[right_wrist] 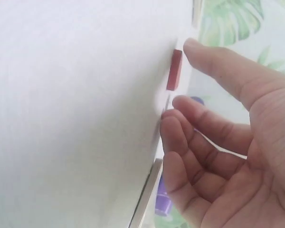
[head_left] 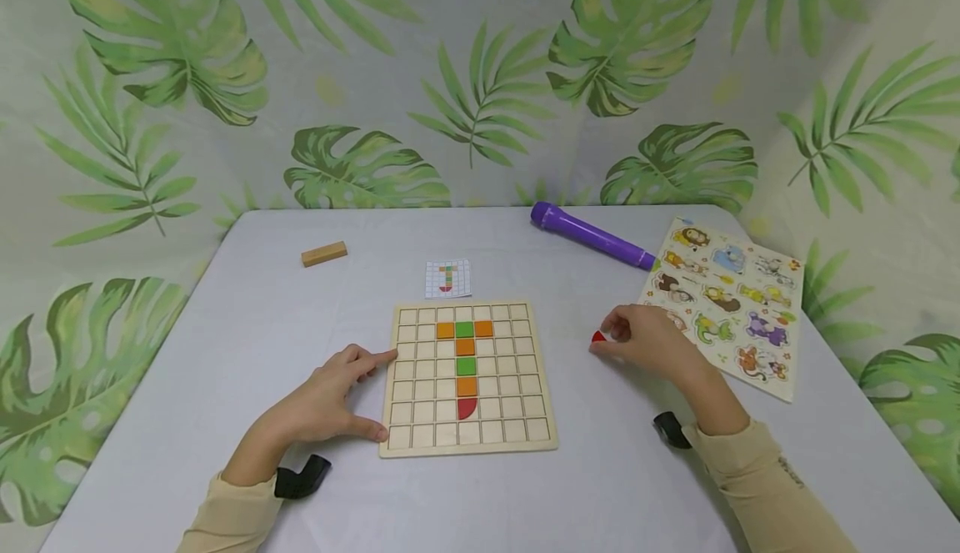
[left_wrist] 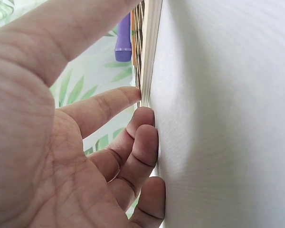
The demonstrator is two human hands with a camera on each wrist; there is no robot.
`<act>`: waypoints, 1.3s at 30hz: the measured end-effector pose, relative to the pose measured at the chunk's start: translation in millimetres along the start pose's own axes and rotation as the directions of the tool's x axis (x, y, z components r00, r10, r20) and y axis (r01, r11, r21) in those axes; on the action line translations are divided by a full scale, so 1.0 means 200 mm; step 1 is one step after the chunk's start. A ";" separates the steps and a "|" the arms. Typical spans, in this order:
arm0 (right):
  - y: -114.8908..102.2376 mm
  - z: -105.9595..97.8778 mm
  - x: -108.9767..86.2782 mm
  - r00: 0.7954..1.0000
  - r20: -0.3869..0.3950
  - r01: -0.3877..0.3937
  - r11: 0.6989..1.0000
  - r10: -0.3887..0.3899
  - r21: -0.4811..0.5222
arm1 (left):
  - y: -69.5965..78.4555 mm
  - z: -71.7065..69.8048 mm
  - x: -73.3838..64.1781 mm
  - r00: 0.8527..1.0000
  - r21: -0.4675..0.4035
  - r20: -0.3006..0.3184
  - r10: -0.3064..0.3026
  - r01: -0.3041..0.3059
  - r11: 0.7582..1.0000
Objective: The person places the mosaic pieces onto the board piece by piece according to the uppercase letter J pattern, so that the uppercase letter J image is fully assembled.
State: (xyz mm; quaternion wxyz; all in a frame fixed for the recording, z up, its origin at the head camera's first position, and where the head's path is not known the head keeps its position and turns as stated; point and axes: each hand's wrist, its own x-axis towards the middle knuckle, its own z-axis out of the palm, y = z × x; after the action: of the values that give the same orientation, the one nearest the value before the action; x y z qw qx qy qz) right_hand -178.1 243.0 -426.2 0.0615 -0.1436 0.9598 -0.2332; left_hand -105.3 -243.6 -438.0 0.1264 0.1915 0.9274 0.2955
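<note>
A wooden grid board (head_left: 510, 428) lies flat on the table. Orange and green squares (head_left: 466, 366) form a T on it, with a red rounded piece (head_left: 467, 408) at the foot of the column. My left hand (head_left: 322, 399) is spread at the board's left side, the index fingertip and thumb at its edge. In the left wrist view, the other fingertips (left_wrist: 145, 142) are low at the table surface. Off to the board's right, my right hand (head_left: 648, 340) is around a small red piece (right_wrist: 175, 70) on the table; thumb and index finger stand apart on either side of it.
Behind the board lies a small pattern card (head_left: 448, 279) showing a coloured figure on a grid. A wooden block (head_left: 324, 253) is at the back left. A purple microphone (head_left: 592, 236) reaches to an animal picture board (head_left: 780, 386) at the right.
</note>
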 end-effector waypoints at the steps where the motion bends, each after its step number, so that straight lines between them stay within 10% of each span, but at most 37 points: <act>1: 0.00 0.00 0.00 1.000 -0.001 -0.006 1.000 0.006 0.001 | 0.00 0.00 0.00 1.000 0.000 0.000 0.003 -0.003 1.000; 26: -0.09 0.02 0.03 0.998 0.060 0.028 0.999 -0.031 0.046 | 0.00 0.00 0.00 1.000 -0.003 -0.010 0.024 -0.024 1.000; 39: -0.35 0.09 0.08 0.980 0.085 0.172 0.981 -0.180 0.092 | -0.01 0.01 0.00 1.000 0.002 -0.010 0.016 -0.015 1.000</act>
State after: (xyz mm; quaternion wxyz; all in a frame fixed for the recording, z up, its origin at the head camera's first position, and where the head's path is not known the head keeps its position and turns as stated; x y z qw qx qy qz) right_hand -172.9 170.2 -410.1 0.0912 -0.2359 0.9288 -0.2710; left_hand -105.2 -244.5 -440.4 0.1191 0.1972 0.9268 0.2965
